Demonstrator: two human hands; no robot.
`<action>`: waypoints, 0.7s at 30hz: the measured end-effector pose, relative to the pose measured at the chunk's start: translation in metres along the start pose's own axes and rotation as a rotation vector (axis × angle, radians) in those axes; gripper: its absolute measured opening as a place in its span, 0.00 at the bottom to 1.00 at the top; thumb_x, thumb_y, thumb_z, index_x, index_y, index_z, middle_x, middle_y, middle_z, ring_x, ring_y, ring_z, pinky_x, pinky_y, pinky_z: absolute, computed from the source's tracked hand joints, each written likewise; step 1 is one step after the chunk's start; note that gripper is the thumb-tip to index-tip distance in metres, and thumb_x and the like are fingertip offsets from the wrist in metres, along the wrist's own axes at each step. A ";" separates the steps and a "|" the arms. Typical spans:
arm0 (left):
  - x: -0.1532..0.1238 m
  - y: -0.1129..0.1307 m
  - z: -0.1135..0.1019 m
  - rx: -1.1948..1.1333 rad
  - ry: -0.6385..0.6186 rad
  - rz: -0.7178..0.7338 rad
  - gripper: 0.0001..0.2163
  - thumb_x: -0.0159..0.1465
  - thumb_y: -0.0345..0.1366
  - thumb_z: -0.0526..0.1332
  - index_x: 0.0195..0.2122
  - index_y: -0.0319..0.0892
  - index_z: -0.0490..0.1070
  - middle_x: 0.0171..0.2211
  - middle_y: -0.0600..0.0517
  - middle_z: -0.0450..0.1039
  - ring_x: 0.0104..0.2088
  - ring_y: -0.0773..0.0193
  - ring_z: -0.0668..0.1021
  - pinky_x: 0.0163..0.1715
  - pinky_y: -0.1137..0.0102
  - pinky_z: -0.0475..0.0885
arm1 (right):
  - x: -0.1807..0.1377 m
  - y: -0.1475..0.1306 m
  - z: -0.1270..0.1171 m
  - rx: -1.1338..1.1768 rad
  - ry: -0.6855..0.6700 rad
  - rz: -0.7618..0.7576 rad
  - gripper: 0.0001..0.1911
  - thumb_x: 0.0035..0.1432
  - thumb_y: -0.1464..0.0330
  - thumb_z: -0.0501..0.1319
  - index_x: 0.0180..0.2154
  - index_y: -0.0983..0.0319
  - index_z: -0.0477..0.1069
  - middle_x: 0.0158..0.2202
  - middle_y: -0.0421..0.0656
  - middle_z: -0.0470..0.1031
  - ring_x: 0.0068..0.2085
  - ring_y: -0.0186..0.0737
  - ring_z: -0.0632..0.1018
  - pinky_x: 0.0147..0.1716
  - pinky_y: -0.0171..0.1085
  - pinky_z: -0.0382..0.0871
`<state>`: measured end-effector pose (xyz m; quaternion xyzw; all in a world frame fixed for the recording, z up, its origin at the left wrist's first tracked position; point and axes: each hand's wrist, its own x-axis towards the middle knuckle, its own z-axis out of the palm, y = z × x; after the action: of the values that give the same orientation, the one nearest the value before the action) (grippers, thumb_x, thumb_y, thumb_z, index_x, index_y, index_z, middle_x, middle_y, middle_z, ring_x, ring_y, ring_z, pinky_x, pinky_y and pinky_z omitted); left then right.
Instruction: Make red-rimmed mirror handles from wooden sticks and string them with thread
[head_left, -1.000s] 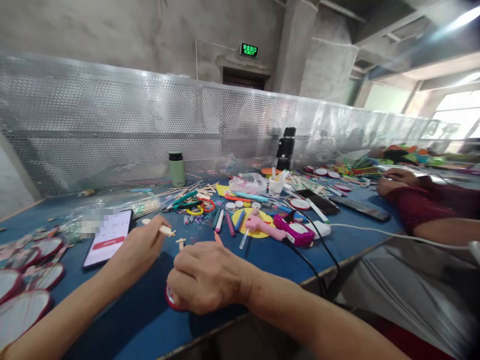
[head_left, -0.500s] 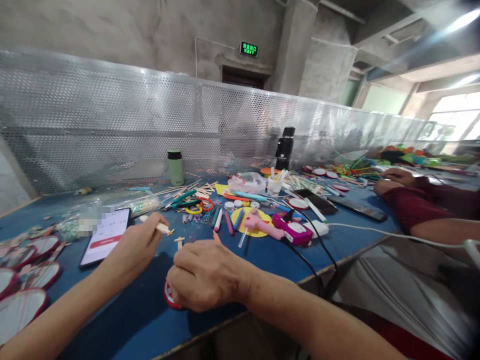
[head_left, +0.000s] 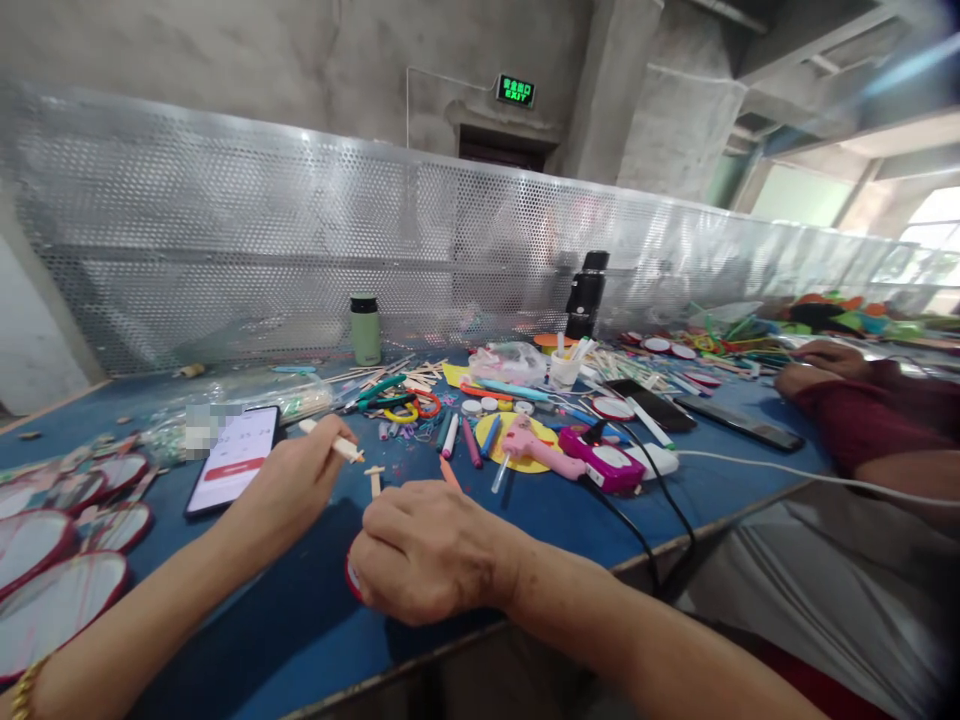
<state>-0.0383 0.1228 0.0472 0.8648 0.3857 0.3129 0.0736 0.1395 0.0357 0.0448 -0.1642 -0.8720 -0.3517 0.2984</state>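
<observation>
My left hand (head_left: 304,470) is closed in a pinch on a flat wooden craft stick (head_left: 346,448), whose tip points right. My right hand (head_left: 431,555) is curled into a fist low over a red-rimmed round piece (head_left: 353,572); only the left edge of this piece shows. Its fingers are turned under, so what they grip is hidden. Just beyond the knuckles shows a small wooden stick with a crosspiece (head_left: 376,481). An orange marker (head_left: 449,474) pokes out behind the right hand, and I cannot tell if the hand touches it.
Left lie a lit phone (head_left: 240,455) and several red-rimmed discs (head_left: 67,610). A pink glue gun (head_left: 536,448) with cables, markers and scissors (head_left: 382,393) clutter the middle. Two bottles, one green (head_left: 366,330), one black (head_left: 586,298), stand behind. A co-worker's arm (head_left: 847,410) rests at right.
The whole view has shifted slightly, so the scene sits further right. Both hands keep nearly the same pose, the left still pinching the craft stick.
</observation>
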 end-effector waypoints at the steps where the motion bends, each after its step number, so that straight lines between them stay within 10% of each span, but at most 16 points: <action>1: 0.000 0.001 -0.001 -0.004 0.006 0.002 0.08 0.67 0.38 0.45 0.37 0.46 0.62 0.26 0.53 0.72 0.28 0.56 0.75 0.28 0.67 0.61 | 0.000 0.000 -0.001 0.009 -0.007 0.008 0.13 0.60 0.71 0.54 0.23 0.62 0.68 0.22 0.38 0.63 0.24 0.35 0.66 0.22 0.36 0.57; 11: 0.000 0.004 -0.015 -0.024 0.100 0.019 0.07 0.66 0.33 0.47 0.36 0.44 0.63 0.22 0.58 0.64 0.22 0.66 0.66 0.25 0.71 0.56 | -0.012 0.027 -0.022 0.035 0.341 0.472 0.05 0.54 0.79 0.61 0.32 0.65 0.70 0.29 0.43 0.72 0.30 0.33 0.72 0.28 0.33 0.66; 21: 0.001 0.006 -0.012 -0.054 0.089 0.056 0.08 0.66 0.30 0.47 0.36 0.42 0.65 0.23 0.56 0.65 0.22 0.67 0.65 0.25 0.70 0.56 | -0.011 0.028 -0.022 0.041 0.322 0.475 0.04 0.53 0.79 0.62 0.29 0.66 0.70 0.27 0.43 0.73 0.26 0.31 0.70 0.24 0.32 0.64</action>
<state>-0.0412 0.1180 0.0591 0.8582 0.3557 0.3632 0.0706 0.1705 0.0388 0.0647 -0.2999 -0.7573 -0.2756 0.5105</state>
